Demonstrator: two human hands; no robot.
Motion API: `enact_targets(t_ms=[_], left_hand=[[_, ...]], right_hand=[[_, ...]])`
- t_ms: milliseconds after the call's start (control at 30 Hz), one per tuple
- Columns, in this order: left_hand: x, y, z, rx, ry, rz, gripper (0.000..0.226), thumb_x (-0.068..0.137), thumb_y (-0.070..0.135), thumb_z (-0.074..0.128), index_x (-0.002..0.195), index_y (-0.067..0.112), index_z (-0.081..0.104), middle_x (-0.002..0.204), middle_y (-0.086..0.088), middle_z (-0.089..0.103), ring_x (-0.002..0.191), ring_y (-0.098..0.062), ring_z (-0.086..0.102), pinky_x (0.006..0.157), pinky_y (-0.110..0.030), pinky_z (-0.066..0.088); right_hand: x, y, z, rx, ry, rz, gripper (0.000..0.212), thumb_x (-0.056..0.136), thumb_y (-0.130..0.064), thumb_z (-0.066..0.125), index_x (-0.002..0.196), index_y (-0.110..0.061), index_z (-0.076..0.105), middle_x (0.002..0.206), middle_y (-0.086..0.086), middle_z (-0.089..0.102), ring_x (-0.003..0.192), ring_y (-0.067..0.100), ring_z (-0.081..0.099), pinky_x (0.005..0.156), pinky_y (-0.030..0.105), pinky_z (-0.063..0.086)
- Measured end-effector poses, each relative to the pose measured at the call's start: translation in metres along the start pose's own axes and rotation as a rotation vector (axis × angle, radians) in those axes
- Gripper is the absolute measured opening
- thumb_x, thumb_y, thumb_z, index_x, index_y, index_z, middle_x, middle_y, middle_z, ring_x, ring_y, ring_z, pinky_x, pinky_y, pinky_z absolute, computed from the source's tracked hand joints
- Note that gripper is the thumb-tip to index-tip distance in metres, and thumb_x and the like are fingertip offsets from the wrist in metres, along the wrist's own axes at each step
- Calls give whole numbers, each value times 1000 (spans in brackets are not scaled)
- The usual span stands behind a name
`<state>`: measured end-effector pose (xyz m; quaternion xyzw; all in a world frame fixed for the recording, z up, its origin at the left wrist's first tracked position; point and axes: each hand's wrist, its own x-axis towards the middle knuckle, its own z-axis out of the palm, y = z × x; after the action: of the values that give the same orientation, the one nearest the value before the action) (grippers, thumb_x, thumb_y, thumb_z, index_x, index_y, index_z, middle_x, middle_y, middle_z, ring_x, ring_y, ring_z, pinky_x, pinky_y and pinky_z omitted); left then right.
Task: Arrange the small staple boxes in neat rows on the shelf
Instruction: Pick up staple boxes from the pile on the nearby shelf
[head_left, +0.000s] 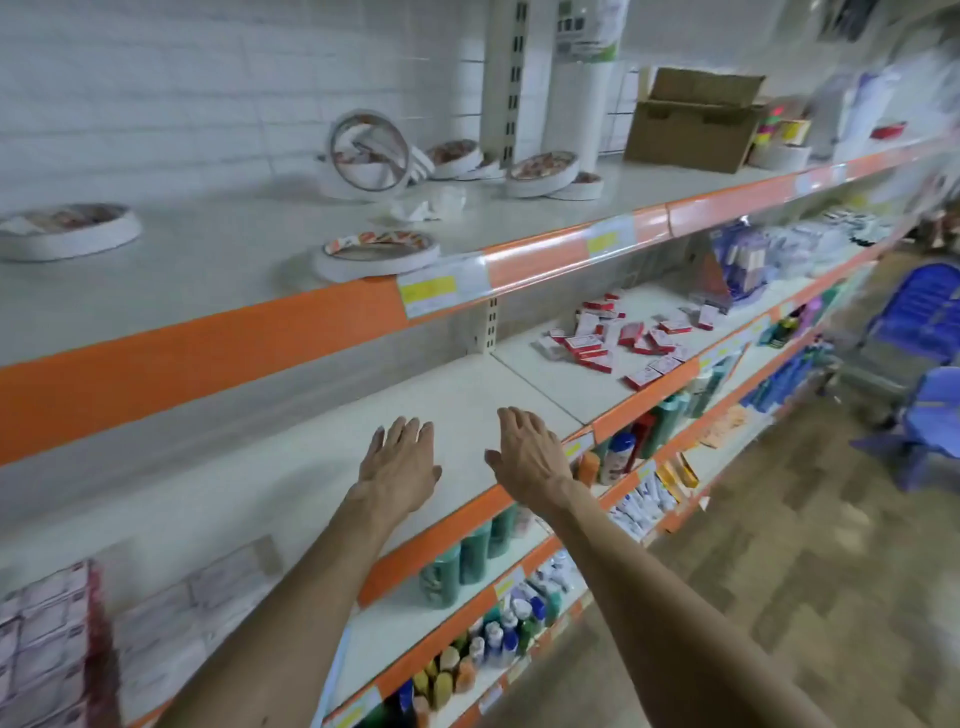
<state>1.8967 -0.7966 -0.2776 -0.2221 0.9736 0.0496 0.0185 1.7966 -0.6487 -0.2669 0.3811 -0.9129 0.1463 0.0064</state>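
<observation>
Shop shelving with white boards and orange front strips runs from 8 o'clock to 2 o'clock across the view.

Middle shelf (291, 483): board bare under and around both hands.

Left hand (400, 462): palm down, fingers straight and slightly spread, holding nothing. Right hand (527, 457): just beside it at 3 o'clock, palm turned inward, fingers straight and together, holding nothing. The hands are apart, not touching each other. Contact with the board cannot be told from this angle; they may be hovering just above it.

Staple boxes (618, 338): small red-and-white boxes on the same shelf, next bay along, at 2 o'clock from the hands and well apart from them. They lie scattered at mixed angles, some overlapping, a few close to the front edge. No rows.

Stacked packs (47, 644): on the middle shelf at 8 o'clock, blurred, print unreadable.

Top shelf: tape rolls (376, 254) lying flat and loose, one cluster at 12 o'clock; cardboard box (691, 124) with its flaps open at 1 o'clock.

Lower shelves: green bottles (467, 556) standing in a row at 5 o'clock from the hands.

Blue chairs (924, 312) stand on the floor at 3 o'clock.
</observation>
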Motion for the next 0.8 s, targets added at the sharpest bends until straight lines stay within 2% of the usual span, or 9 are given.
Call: enact_targets(t_ms=[100, 267, 433, 567, 800], left_hand=[[25, 77, 3, -21, -15, 139, 64, 99, 36, 39, 153, 9, 15, 160, -9, 16, 149, -25, 8, 121, -43, 9], [52, 207, 10, 1, -14, 345, 53, 96, 34, 46, 142, 11, 33, 146, -6, 37, 138, -22, 27, 114, -38, 24], [67, 307, 12, 1, -39, 427, 52, 94, 40, 49, 137, 12, 39, 141, -7, 43, 134, -24, 34, 110, -38, 29], [79, 349, 15, -3, -46, 407, 49, 95, 40, 48, 134, 11, 42, 138, -8, 46, 133, -26, 37, 108, -40, 34], [117, 356, 7, 18, -79, 277, 49, 95, 37, 51, 134, 9, 42, 139, -11, 45, 131, -28, 39, 107, -42, 36]], right_hand=[[-23, 80, -26, 0, 39, 174, 47, 94, -29, 54, 135, -10, 39, 141, 8, 44, 130, 28, 38, 103, 41, 37], [-67, 194, -64, -12, 98, 362, 36, 94, -26, 51, 126, -12, 44, 128, 11, 53, 117, 31, 46, 92, 37, 38], [-94, 278, -91, -35, 92, 437, 45, 95, -32, 53, 133, -11, 41, 133, 13, 51, 122, 33, 46, 95, 40, 39], [-96, 325, -99, -32, 103, 437, 47, 94, -33, 54, 134, -11, 42, 132, 13, 53, 122, 32, 47, 96, 40, 39], [-55, 351, -96, 44, 93, 331, 38, 97, -26, 49, 130, -8, 43, 126, 16, 53, 114, 33, 49, 92, 40, 40]])
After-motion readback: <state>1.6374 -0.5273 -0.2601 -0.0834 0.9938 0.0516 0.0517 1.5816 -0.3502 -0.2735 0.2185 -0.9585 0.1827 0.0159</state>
